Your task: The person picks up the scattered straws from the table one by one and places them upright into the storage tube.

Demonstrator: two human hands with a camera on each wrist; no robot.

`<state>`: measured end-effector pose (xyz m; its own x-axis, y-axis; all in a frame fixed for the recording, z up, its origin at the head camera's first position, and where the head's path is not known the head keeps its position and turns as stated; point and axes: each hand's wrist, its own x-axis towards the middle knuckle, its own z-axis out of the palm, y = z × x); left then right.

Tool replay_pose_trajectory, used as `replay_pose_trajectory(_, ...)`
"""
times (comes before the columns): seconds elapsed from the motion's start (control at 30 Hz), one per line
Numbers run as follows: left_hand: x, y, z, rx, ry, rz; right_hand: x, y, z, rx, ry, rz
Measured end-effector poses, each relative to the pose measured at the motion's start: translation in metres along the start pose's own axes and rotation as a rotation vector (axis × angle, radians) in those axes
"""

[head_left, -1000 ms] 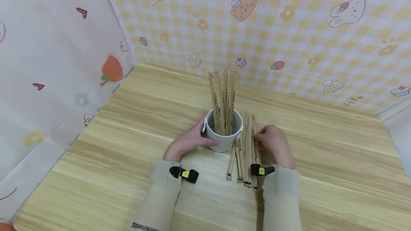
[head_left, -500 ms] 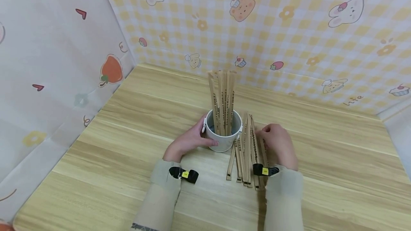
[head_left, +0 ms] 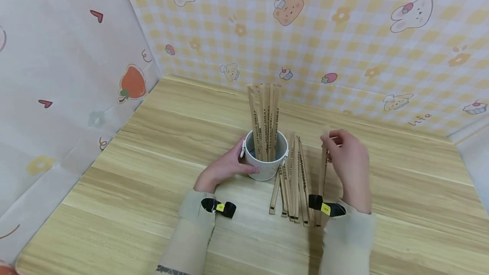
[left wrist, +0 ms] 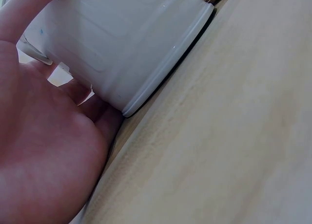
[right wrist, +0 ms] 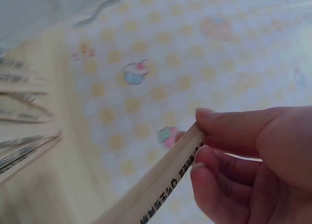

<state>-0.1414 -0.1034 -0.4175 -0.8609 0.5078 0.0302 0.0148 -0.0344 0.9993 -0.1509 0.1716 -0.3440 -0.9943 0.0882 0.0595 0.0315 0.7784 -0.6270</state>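
Observation:
A small white bucket [head_left: 263, 169] stands upright on the wooden table, with several paper-wrapped chopsticks [head_left: 265, 118] leaning upright in it. My left hand [head_left: 225, 166] grips its left side, thumb across the front; the other fingers are mostly hidden behind it. In the left wrist view my palm [left wrist: 44, 136] lies close to the bucket wall [left wrist: 117, 44]. To the right of the bucket, my right hand [head_left: 349, 154] pinches one paper-wrapped chopstick pack [head_left: 322, 173] near its top end. Its brown sleeve [right wrist: 161, 185] with black print slants down from my thumb and fingers in the right wrist view.
Between the bucket and my right hand, several more wrapped chopstick packs [head_left: 294, 186] lie side by side on the table [head_left: 133, 181]. A yellow checked backdrop [head_left: 328, 41] rises behind, and a white printed sheet [head_left: 72, 54] stands at the left.
My right hand has moved right and up from the pile, lifting the top end of one chopstick pack away from the others. My left hand and the bucket have stayed put.

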Motion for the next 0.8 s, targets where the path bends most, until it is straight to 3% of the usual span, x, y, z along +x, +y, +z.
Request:
replay_pose_trajectory(0.27, 0.0, 0.0, 0.0, -0.009, 0.003, -0.003, -0.016, -0.023, -0.022, 0.078, 0.196, -0.044)
replay_pose_trajectory(0.43, 0.001, -0.004, -0.001, -0.012, 0.004, 0.0, -0.029, -0.037, -0.032, 0.162, 0.353, -0.128)
replay_pose_trajectory(0.63, 0.006, -0.025, -0.006, 0.002, 0.008, 0.023, -0.041, -0.054, -0.037, 0.418, 0.521, -0.27)
replay_pose_trajectory(0.8, 0.005, -0.024, -0.006, 0.007, 0.011, 0.022, -0.05, -0.072, -0.041, 0.714, 0.626, -0.39)
